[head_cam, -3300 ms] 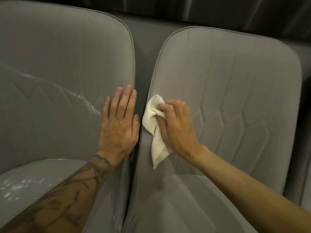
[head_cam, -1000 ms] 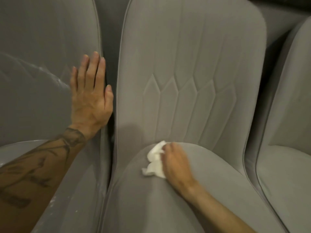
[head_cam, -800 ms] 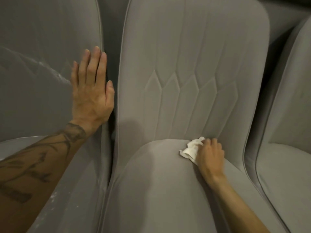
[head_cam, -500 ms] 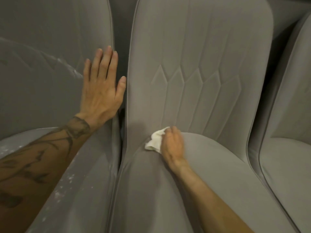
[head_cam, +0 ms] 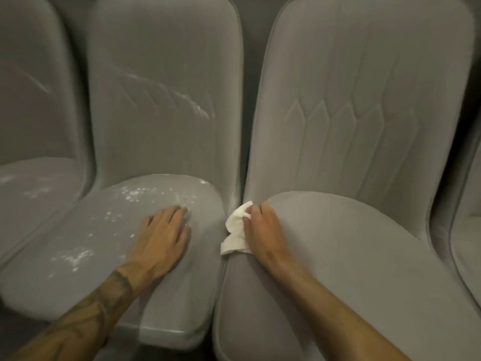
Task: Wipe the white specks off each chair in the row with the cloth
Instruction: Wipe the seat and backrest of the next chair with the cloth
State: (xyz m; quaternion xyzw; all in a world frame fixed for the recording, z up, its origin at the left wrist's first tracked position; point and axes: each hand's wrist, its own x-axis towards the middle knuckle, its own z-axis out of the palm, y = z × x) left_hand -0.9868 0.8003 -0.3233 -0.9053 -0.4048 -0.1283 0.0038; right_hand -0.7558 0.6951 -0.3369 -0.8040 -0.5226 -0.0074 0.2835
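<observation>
Right hand (head_cam: 263,230) knuckles up, fingers curled round cloth (head_cam: 235,229) at chair (head_cam: 351,256) seat's left edge. Left hand (head_cam: 162,235) flat, fingers straight, on specked seat (head_cam: 78,246).

Left hand (head_cam: 164,235) on seat of 2nd chair (head_cam: 166,100) from left, specks (head_cam: 135,194) ahead and left of it. Right hand (head_cam: 263,230), cloth (head_cam: 235,230) on left seat edge of 3rd chair (head_cam: 364,126), beside gap.

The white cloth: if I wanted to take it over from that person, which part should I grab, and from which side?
Probably the loose flap of the cloth nearest the person, pinched from the left, reaching over the speckled chair. The right hand bunches the cloth's upper part and covers its right side, so only that crumpled left edge sticks out free.
</observation>
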